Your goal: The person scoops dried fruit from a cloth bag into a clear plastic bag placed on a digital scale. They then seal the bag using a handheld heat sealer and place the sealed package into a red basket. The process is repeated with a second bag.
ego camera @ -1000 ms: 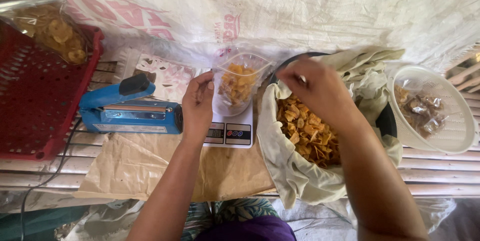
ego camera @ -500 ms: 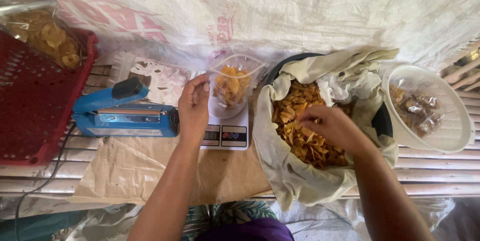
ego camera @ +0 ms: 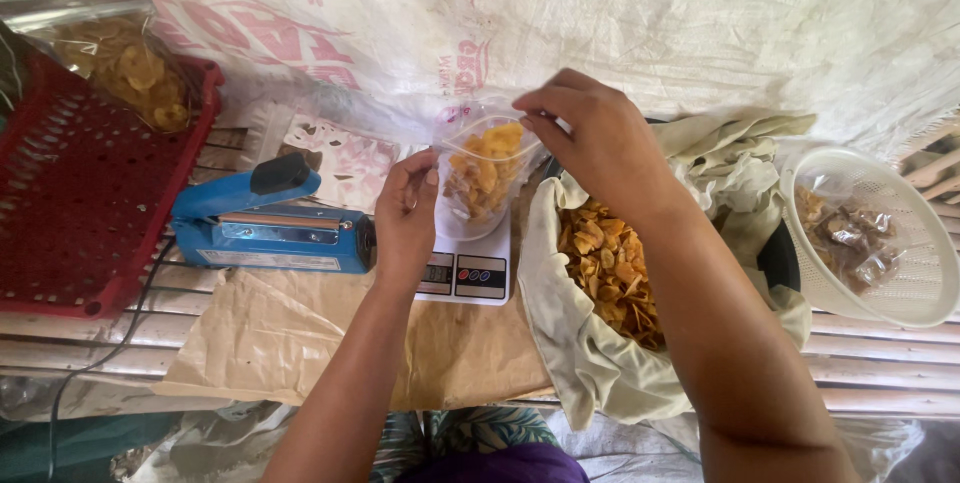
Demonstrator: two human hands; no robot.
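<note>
Since half a second ago, the right hand (ego camera: 590, 143) has risen from the cloth-lined bowl of chips (ego camera: 610, 273) to the mouth of the clear bag (ego camera: 480, 173), fingers pinched there. Left hand (ego camera: 405, 218) grips the bag's side, steadying it on the small scale (ego camera: 465, 273). Filling step; next calls for checking weight. Bag looks roughly half full of golden chips.

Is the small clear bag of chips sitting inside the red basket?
No, the clear bag of chips stands on the white digital scale, held by the left hand and the right hand, apart from the red basket.
</note>
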